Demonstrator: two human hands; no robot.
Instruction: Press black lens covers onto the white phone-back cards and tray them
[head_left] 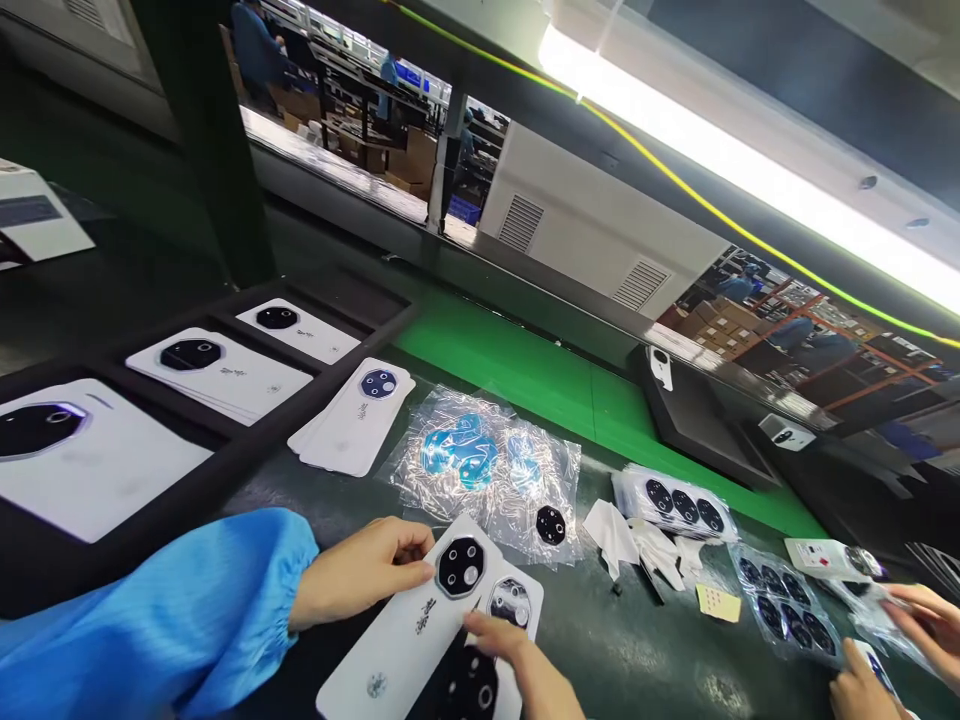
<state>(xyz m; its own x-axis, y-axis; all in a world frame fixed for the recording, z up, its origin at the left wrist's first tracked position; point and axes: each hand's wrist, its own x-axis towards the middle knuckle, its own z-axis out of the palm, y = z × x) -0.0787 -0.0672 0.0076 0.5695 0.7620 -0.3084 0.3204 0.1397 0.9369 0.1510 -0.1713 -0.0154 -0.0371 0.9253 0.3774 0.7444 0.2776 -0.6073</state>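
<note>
In front of me lies a white phone back cover (405,640) with a dark round camera lens plate (460,567) and dark lettering. My left hand (367,568), in a blue sleeve, grips its upper left edge with thumb and curled fingers. My right hand (525,665) is over its right side, fingers bent together beside the lens plate. A thin dark point shows at its fingertip; what it belongs to I cannot make out. A second white cover (531,592) with a shinier camera area lies partly beneath. Below my right hand is a black panel (472,690) with lens rings, partly hidden.
Beyond are stacked white covers (352,420), clear film with blue discs (480,450) and a loose black lens plate (551,525). Black trays (225,430) stand left. Rightward lie crumpled white wipes (611,530), packed lens plates (686,505) and a co-worker's hands (862,690).
</note>
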